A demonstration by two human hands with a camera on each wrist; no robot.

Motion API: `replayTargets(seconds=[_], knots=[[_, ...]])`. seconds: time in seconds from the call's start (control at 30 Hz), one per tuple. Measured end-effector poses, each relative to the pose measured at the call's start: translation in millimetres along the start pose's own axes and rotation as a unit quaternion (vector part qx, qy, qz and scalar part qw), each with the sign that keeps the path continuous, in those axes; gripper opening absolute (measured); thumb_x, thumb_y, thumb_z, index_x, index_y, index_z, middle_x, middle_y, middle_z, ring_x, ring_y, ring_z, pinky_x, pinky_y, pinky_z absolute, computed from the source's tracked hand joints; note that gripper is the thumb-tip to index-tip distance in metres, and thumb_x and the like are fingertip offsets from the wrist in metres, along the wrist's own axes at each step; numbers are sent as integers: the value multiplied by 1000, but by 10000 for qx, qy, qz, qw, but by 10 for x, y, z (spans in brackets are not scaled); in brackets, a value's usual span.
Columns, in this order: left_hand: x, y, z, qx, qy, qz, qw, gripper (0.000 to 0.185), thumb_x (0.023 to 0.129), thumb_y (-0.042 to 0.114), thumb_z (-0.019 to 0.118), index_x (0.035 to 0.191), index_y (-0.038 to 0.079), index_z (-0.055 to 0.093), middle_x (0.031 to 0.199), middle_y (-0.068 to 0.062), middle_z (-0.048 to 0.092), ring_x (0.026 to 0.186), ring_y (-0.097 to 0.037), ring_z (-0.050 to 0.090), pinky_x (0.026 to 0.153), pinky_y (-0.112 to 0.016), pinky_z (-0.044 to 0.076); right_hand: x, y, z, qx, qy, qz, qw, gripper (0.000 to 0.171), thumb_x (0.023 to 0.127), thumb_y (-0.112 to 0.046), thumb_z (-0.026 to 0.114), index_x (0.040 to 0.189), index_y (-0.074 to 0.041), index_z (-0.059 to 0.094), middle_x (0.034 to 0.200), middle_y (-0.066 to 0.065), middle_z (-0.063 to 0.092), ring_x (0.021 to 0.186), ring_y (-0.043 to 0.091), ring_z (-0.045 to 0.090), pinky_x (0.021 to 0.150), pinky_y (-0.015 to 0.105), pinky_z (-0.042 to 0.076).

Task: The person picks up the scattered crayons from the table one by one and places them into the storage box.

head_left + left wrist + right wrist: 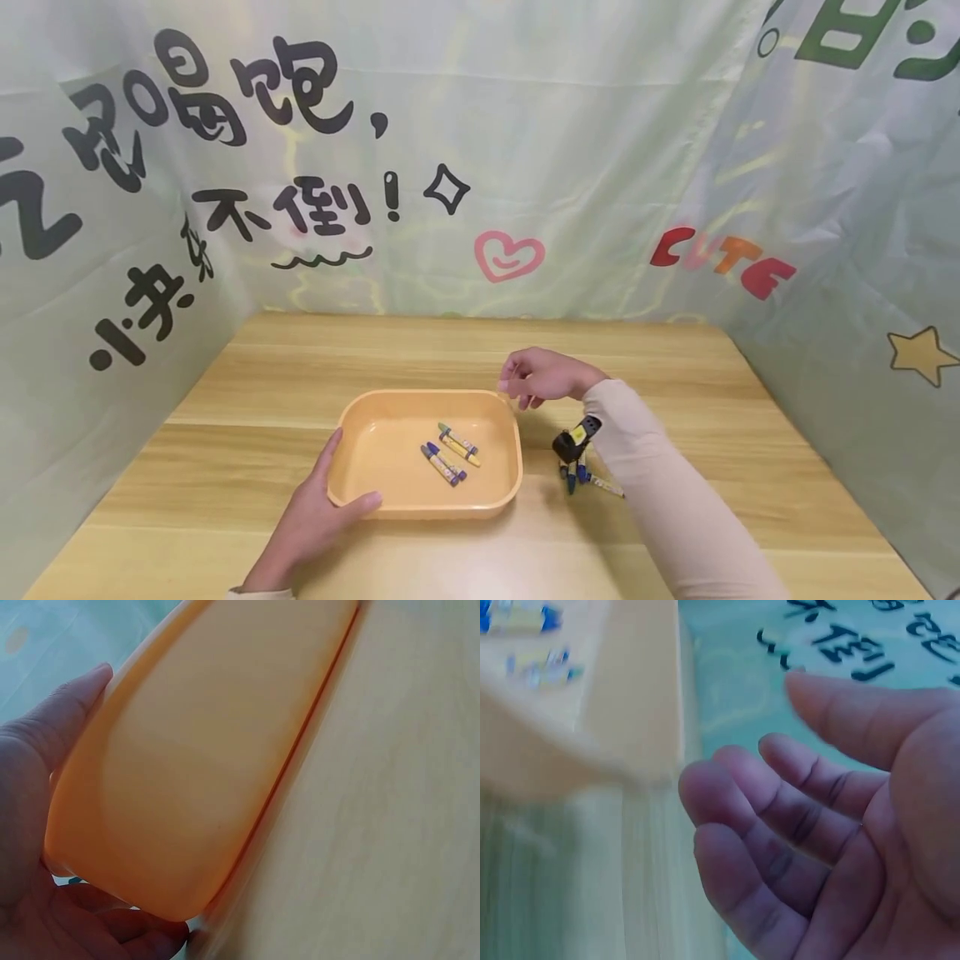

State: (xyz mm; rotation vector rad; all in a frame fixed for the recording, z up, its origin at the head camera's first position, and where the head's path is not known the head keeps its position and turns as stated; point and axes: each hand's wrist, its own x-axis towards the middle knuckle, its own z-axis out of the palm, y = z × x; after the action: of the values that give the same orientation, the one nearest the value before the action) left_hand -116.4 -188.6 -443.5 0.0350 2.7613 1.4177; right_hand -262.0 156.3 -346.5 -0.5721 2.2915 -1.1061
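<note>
A shallow orange plastic tray (352, 492) stands on the table with several crayons (442, 462) lying in it. My left hand (318, 508) holds the tray by its near left corner, thumb at the front rim and fingers along the left side. In the left wrist view, the thumb (71, 705) and curled fingers lie against the tray's outer wall (187, 765). Just off the tray's far right corner is my right hand (547, 375), its fingers loosely bent. The right wrist view shows nothing between its thumb and fingers (772, 847).
More crayons (573, 479) lie on the table right of the tray, partly hidden behind the right wrist's black camera (573, 442) and sleeve (660, 475). Printed cloth (592, 167) hangs along the table's back and sides.
</note>
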Motion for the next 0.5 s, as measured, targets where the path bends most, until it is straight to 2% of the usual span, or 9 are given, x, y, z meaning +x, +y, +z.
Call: replayTargets(seconds=[0.13, 0.27, 0.4, 0.5], knots=[[8, 9, 2, -26, 12, 31, 10000, 109, 79, 44, 77, 157, 15, 7, 146, -33, 36, 120, -46, 51, 98, -60, 40, -150, 213, -133, -91, 94, 187, 9997, 24, 99, -24, 58, 105, -1, 57, 97, 21, 62, 79, 27, 65, 72, 39, 55], [6, 10, 2, 17, 8, 1, 10000, 109, 79, 44, 77, 157, 16, 6, 146, -33, 35, 120, -45, 51, 98, -60, 40, -272, 442, -207, -151, 153, 448, 9988, 22, 99, -22, 58, 102, 0, 56, 92, 18, 60, 78, 28, 64, 70, 38, 55], [2, 3, 0, 27, 23, -44, 10000, 109, 79, 45, 77, 157, 16, 7, 145, -32, 37, 120, -43, 52, 98, -59, 40, -378, 617, -238, -126, 180, 677, 9975, 18, 97, -17, 60, 99, 0, 55, 84, 14, 60, 70, 22, 59, 62, 33, 51], [2, -3, 1, -16, 24, -17, 10000, 108, 79, 44, 77, 157, 16, 7, 145, -32, 37, 120, -41, 52, 99, -58, 40, -446, 731, -236, -1, 191, 812, 9965, 17, 95, -13, 62, 99, 1, 54, 75, 9, 57, 61, 17, 49, 55, 29, 44]])
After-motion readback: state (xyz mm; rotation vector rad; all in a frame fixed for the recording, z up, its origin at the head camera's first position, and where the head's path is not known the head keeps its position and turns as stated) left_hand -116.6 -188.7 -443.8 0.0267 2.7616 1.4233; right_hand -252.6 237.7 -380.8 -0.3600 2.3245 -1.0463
